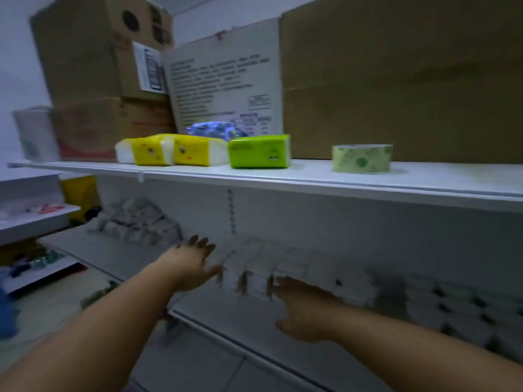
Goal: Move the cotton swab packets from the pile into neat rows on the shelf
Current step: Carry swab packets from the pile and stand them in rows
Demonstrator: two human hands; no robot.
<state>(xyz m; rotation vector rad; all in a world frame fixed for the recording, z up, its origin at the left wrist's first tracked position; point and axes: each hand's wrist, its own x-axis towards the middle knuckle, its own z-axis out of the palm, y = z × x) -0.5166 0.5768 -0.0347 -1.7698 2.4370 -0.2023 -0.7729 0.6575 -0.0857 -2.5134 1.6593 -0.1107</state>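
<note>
Reaching in under the upper shelf (283,176), both bare arms stretch toward the lower shelf (240,331), where the cotton swab packets (297,267) stand in rows against the back panel. The rows run from the middle of the shelf off to the right and are smeared by motion blur, so single packets are hard to tell apart.

The left hand (189,264) is at the left end of the rows. Its grip is wide: the fingers are straight and spread, the thumb points toward the nearest packet, and it holds nothing. The right hand (305,309) is at the front of the rows, its grip also wide. Its blurred fingers (242,284) are stretched out against the front faces of the packets and the thumb hangs free below. Whether the fingertips really touch the packets cannot be told through the blur.

Farther back on the left of the same shelf lies the loose pile (135,222) of pale packets, well apart from the rows.

On the upper shelf sit two yellow tissue packs (175,149), touching each other. A green tissue pack (259,151) lies just beside them, with a blue packet (215,128) behind. A roll of tape (362,158) stands apart to the right. Brown cardboard boxes (396,80) and a white printed box (223,80) fill the back.
</note>
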